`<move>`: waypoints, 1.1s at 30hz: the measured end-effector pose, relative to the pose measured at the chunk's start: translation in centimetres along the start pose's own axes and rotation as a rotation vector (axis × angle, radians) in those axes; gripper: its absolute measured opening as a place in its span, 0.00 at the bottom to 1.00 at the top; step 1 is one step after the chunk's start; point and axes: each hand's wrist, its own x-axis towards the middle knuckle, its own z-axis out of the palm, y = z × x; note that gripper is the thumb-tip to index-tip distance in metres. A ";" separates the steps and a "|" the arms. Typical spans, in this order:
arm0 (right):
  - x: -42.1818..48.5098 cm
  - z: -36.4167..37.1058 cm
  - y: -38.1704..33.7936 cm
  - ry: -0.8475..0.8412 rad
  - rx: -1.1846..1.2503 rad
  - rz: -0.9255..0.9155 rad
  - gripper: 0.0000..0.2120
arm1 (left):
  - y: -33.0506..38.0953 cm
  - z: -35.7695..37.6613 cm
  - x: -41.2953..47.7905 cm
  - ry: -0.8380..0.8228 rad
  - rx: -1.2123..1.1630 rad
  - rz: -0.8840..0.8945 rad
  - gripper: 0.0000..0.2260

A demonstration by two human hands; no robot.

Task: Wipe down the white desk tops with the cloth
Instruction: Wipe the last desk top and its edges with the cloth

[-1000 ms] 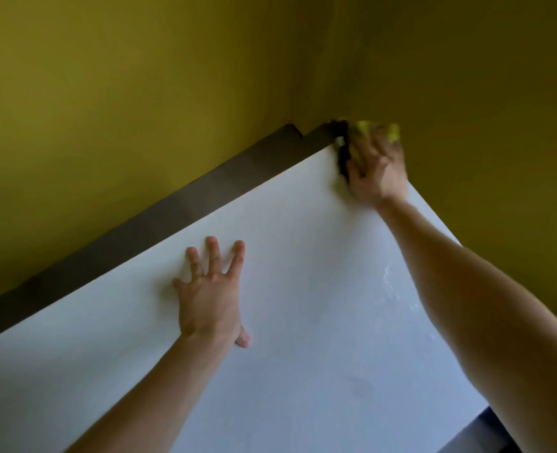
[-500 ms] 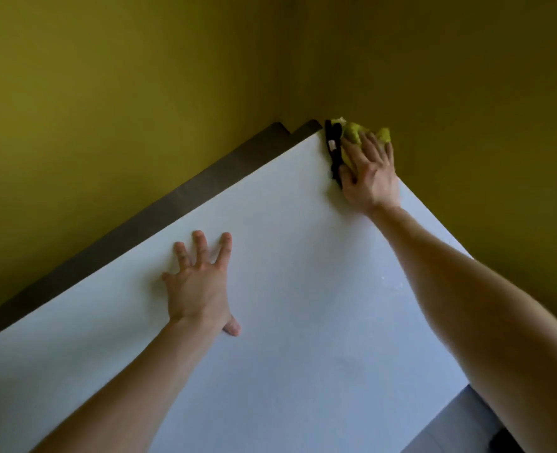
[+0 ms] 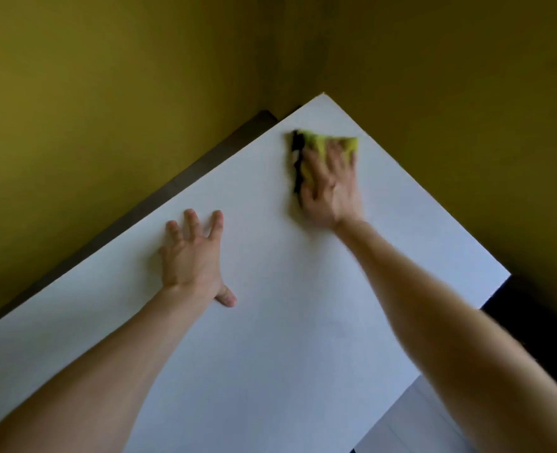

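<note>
Here right hand (image 3: pixel 331 188) flat, pressing cloth (image 3: pixel 319 147) near desk top (image 3: pixel 270 338) far corner; left hand (image 3: pixel 193 259) splayed flat, well apart.

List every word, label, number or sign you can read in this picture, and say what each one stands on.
No text can be read.
The white desk top and the yellow walls show no print.
The yellow cloth under the right hand has a small pale patch on its black edge. It may be a tag, but it is too blurred to read.
</note>
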 end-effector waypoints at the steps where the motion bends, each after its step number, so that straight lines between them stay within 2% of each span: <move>1: -2.5 0.4 -2.1 -0.036 0.007 -0.092 0.35 | -0.1 -0.1 0.0 0.007 -0.008 0.000 0.78; 3: -6.8 0.1 -4.6 -0.193 0.000 -0.378 0.36 | -0.2 -0.2 -0.4 0.033 -0.011 0.033 0.75; 5: -7.0 -0.7 -2.2 -0.259 -0.024 -0.551 0.34 | -0.5 0.3 -1.1 0.107 0.013 0.094 0.70; 6: -5.7 -1.0 0.4 -0.218 -0.028 -0.501 0.33 | -0.6 0.5 -1.4 0.148 0.020 0.116 0.67; 7: -4.0 -1.5 3.5 -0.159 -0.039 -0.370 0.33 | -0.6 0.7 -1.6 0.173 0.021 0.133 0.65; 10: -0.5 -3.1 10.2 -0.010 -0.050 0.168 0.35 | -0.2 0.9 -1.8 0.184 0.014 0.141 0.62; 11: -0.5 -2.9 9.8 0.031 -0.042 0.252 0.35 | 0.0 0.9 -1.7 0.165 0.019 0.139 0.61; 12: -1.3 -2.2 8.2 0.070 -0.033 0.229 0.34 | 0.4 1.0 -1.8 0.134 0.018 0.141 0.60; 13: -3.0 -1.6 5.7 0.092 -0.014 0.131 0.33 | 0.9 1.1 -1.9 0.106 -0.006 0.135 0.58; 15: -8.2 -1.3 0.3 0.004 0.038 -0.169 0.31 | 2.0 1.9 -2.8 0.122 -0.090 0.108 0.46; 17: -11.9 -1.6 -1.3 -0.163 0.046 -0.413 0.31 | 3.2 3.5 -4.0 0.254 -0.170 0.120 0.32; 18: -11.7 -2.1 0.2 -0.192 0.041 -0.468 0.30 | 3.9 4.6 -4.5 0.342 -0.207 0.131 0.27; 19: -10.5 -2.3 2.5 -0.177 0.012 -0.453 0.29 | 4.6 5.7 -4.8 0.419 -0.245 0.141 0.24; 20: -8.7 -2.6 5.1 -0.138 -0.017 -0.363 0.29 | 5.3 6.7 -5.1 0.472 -0.268 0.150 0.24; 23: -4.0 -3.6 10.9 0.031 -0.037 0.069 0.29 | 6.5 9.0 -5.3 0.550 -0.273 0.166 0.27; 25: -4.1 -2.9 10.2 0.075 -0.011 0.242 0.30 | 6.6 10.2 -5.2 0.609 -0.289 0.161 0.27; 26: -5.3 -2.3 8.3 0.093 0.007 0.250 0.30 | 6.6 10.5 -5.1 0.639 -0.309 0.165 0.27; 28: -9.5 -1.6 2.9 0.081 0.046 0.113 0.30 | 6.6 10.9 -4.9 0.699 -0.344 0.174 0.27; 30: -13.9 -1.5 -0.3 -0.044 0.090 -0.188 0.29 | 6.5 11.2 -4.7 0.726 -0.355 0.178 0.27; 32: -14.8 -2.2 1.2 -0.150 0.089 -0.410 0.28 | 6.5 11.5 -4.6 0.744 -0.359 0.182 0.26; 33: -13.6 -2.7 3.4 -0.141 0.068 -0.442 0.27 | 6.5 11.7 -4.6 0.745 -0.355 0.184 0.26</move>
